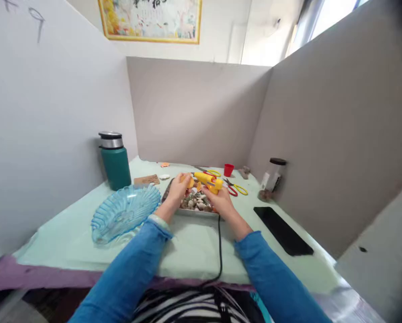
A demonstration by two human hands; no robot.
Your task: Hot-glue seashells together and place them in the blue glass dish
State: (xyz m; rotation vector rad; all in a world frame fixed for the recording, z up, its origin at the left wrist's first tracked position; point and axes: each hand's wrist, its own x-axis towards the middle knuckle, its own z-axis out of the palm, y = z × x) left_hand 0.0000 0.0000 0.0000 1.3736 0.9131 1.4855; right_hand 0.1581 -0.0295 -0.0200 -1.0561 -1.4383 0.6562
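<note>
My right hand is closed around the handle of a yellow glue gun, whose nozzle points left. Between the fingers of my left hand is a small orange-yellow piece, close to the nozzle; its exact kind is too small to make out. Both hands are above a shallow metal tray filled with small stones and shells. A black cord runs from the glue gun down over the table's front edge.
A blue scalloped glass dish and a green bottle stand at left, near brown cardboard. Rightward are scissors, a red cup, a clear jar and a black flat slab. Grey partitions enclose the table.
</note>
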